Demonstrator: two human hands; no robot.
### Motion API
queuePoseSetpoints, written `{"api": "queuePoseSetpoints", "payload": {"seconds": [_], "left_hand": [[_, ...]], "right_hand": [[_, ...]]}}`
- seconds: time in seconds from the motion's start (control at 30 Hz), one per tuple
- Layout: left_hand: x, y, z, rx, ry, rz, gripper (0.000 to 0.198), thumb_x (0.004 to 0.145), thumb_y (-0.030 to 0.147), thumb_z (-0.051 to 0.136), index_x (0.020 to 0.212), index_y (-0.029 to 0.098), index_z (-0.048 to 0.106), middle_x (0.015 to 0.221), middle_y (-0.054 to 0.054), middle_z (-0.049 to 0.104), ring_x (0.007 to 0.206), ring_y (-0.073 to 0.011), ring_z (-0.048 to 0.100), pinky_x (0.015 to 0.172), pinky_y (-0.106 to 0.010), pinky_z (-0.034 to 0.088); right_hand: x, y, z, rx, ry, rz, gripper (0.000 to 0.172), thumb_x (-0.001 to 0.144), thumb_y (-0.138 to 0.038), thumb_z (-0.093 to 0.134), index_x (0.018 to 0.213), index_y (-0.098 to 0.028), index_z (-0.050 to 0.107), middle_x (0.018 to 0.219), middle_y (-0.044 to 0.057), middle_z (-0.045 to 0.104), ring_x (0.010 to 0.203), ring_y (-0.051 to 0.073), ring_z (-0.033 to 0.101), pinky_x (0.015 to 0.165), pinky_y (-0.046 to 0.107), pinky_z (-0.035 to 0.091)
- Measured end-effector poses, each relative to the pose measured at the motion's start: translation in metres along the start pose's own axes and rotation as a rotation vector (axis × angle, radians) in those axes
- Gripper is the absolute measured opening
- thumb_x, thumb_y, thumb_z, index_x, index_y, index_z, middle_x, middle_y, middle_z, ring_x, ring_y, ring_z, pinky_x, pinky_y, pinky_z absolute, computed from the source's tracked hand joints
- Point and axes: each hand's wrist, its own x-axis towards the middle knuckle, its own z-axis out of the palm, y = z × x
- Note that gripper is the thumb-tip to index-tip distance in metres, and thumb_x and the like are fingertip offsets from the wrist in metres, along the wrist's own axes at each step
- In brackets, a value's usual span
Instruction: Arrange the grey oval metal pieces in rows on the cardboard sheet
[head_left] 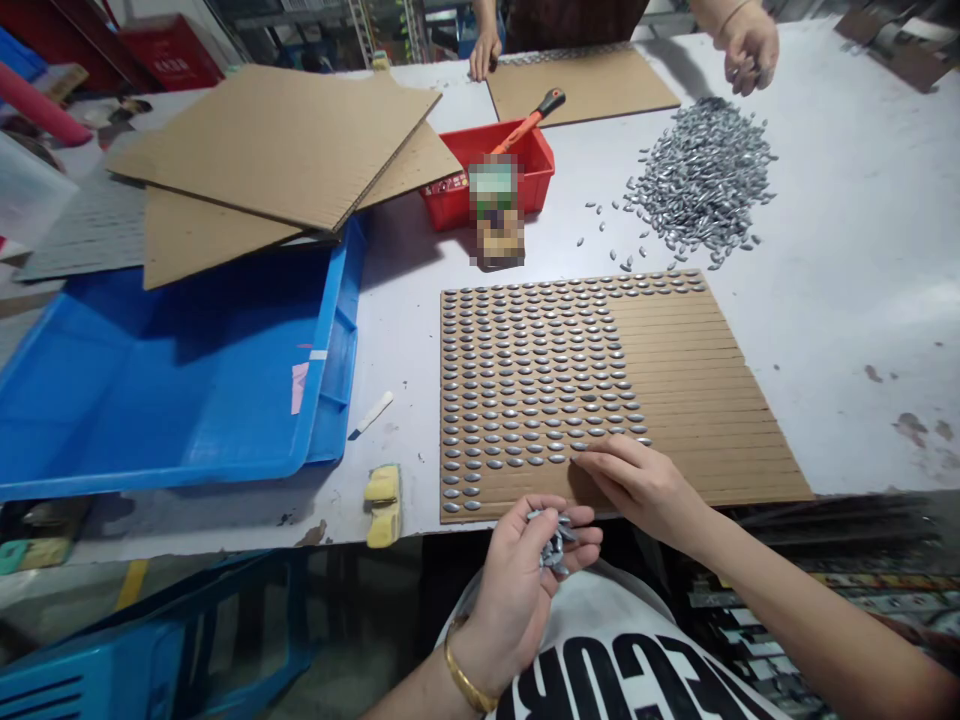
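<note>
My left hand [517,590] cups small oval metal pieces [553,547]; my right hand [637,485], open, rests on the cardboard sheet [705,420] beside their rows.

White work surface [847,300], brown stains near right edge [911,428], pale glare across it. Below, grey floor [360,620] with yellow stripe [131,585]. Blue plastic crate [225,640] on floor at lower left. Dark rack of metal strips [825,590] at lower right. Red box [172,55] far left; metal shelving [360,30] along far side. Light bright, even.
</note>
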Motion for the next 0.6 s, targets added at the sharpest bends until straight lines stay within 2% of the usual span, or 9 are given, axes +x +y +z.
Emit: {"api": "queuePoseSetpoints", "payload": {"seconds": [0.27,0.4,0.5,0.6], "left_hand": [[0.002,-0.0006,0.0014,0.045,0.009,-0.016,0.026,0.082,0.037,0.063,0.092,0.014,0.056,0.088,-0.013,0.069,0.077,-0.0209,0.067,0.074,-0.034,0.052],[0.0031,-0.0016,-0.0002,0.054,0.001,0.018,0.027,0.08,0.037,0.066,0.09,0.012,0.061,0.079,-0.008,0.065,0.068,-0.0151,0.062,0.064,-0.028,0.05],[0.0035,-0.0016,-0.0007,0.06,-0.001,0.071,0.025,0.079,0.034,0.068,0.088,0.01,0.065,0.068,-0.003,0.058,0.061,-0.0096,0.052,0.056,-0.022,0.045],[0.004,-0.0012,0.0,0.06,0.014,0.098,0.026,0.077,0.033,0.069,0.089,0.01,0.068,0.062,0.0,0.051,0.058,-0.0084,0.046,0.053,-0.021,0.041]], "right_hand": [[-0.0002,-0.0018,0.0005,-0.151,-0.036,-0.025,0.025,0.092,-0.014,0.043,0.105,-0.019,0.064,0.097,0.009,0.064,0.086,0.017,0.058,0.071,0.027,0.05],[-0.0006,-0.0007,0.0026,-0.175,-0.045,-0.039,0.024,0.091,-0.013,0.043,0.1,-0.019,0.064,0.096,0.009,0.063,0.086,0.018,0.057,0.072,0.029,0.05],[0.0005,-0.0015,0.002,-0.159,-0.033,-0.02,0.024,0.09,-0.011,0.043,0.099,-0.019,0.064,0.096,0.009,0.063,0.085,0.018,0.057,0.071,0.029,0.05],[0.0008,-0.0086,-0.0044,-0.027,0.007,0.041,0.022,0.091,-0.014,0.045,0.103,-0.02,0.062,0.098,0.009,0.064,0.088,0.018,0.059,0.074,0.03,0.051]]}}
